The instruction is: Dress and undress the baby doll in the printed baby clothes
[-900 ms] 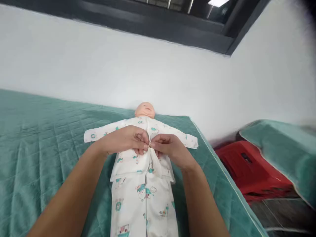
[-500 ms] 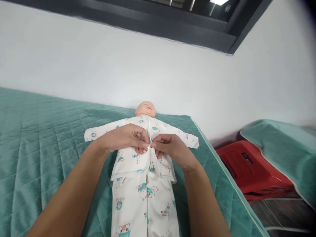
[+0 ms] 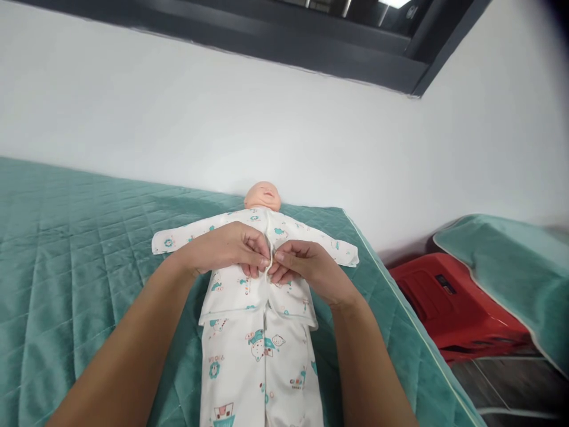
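A baby doll [image 3: 262, 196] lies on its back, its head close to the wall. It wears a white pyjama top [image 3: 240, 296] with teal and red prints, both sleeves spread sideways, and matching trousers [image 3: 235, 373]. Over the middle of the top's front opening, my left hand [image 3: 242, 249] pinches the fabric edge between thumb and fingers. Facing it, my right hand [image 3: 297, 261] is pinched on the other edge of the opening. A button or snap between the fingertips is too small to make out.
A teal quilted cover [image 3: 89, 267] lies under the doll, ending at a piped edge on the right. Beyond it are a red plastic chair [image 3: 453, 302] and another teal cloth [image 3: 511, 267]. A white wall [image 3: 222, 112] with a dark window frame [image 3: 311, 41] stands behind.
Both hands stay at the front opening. The right fingers have shifted slightly and extend lower; the top's edge between the hands now stands up as a fold. The doll has not moved.
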Action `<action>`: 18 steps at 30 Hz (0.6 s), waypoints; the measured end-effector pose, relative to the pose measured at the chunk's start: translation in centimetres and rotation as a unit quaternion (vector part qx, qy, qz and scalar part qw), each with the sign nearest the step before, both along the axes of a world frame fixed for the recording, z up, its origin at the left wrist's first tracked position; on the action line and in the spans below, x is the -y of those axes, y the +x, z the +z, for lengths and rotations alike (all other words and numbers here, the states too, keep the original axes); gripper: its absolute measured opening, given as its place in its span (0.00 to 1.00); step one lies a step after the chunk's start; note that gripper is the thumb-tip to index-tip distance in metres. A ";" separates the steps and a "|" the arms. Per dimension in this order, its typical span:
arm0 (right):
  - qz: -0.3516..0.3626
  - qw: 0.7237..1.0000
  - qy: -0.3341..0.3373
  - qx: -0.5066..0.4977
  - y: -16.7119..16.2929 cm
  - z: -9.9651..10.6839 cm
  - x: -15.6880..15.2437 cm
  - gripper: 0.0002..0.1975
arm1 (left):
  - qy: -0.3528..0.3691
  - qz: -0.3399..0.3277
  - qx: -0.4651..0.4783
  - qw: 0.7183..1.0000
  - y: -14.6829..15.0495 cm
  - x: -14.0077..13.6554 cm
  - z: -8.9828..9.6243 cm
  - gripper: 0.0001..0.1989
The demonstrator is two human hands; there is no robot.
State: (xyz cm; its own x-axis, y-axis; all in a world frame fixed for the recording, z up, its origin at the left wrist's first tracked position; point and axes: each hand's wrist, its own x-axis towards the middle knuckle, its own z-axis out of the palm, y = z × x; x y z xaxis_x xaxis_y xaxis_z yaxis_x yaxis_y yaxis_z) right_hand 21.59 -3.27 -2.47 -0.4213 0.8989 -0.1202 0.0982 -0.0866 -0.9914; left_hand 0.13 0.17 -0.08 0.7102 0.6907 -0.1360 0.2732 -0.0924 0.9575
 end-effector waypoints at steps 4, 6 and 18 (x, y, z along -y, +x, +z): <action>-0.002 1.000 -0.001 -0.006 0.0 0.0 0.0 0.14 | 0.016 0.010 -0.033 0.999 0.0 0.1 0.4 0.09; -0.006 1.000 -0.001 -0.014 0.1 -0.1 0.0 0.13 | 0.017 0.011 -0.057 0.998 -0.1 0.3 0.7 0.09; -0.011 1.000 -0.012 -0.016 0.2 -0.1 0.1 0.14 | 0.088 0.017 -0.134 0.987 0.1 1.2 1.5 0.10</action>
State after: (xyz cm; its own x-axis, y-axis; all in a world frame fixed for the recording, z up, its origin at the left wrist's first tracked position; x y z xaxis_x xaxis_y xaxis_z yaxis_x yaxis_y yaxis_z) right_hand 21.74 -3.37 -2.53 -0.4058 0.9049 -0.1284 0.0646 -0.1118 -0.9916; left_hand 0.27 -1.07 1.44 0.6403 0.7438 -0.1916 0.5209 -0.2371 0.8200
